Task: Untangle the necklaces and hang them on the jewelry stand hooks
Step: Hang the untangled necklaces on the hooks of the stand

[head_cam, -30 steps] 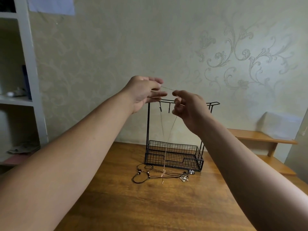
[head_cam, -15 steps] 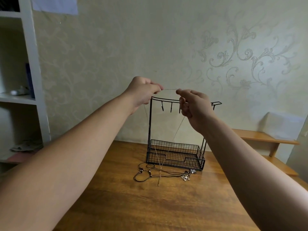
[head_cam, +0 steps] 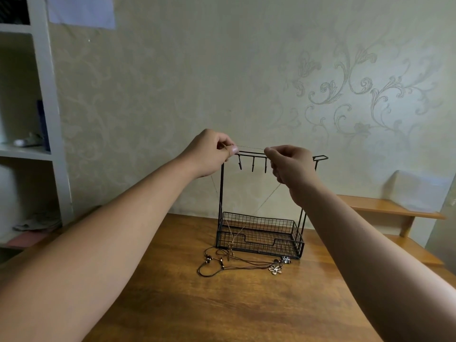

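Hands spread wider; L hand [head_cam: 209, 151] + R hand [head_cam: 291, 166] pinch chain [head_cam: 249, 147] above stand [head_cam: 259, 233]

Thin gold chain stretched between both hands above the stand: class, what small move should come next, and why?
Probably lower the chain onto a hook. The left hand and right hand pinch it taut just above the stand's top bar, its pendant dangling free near the basket.
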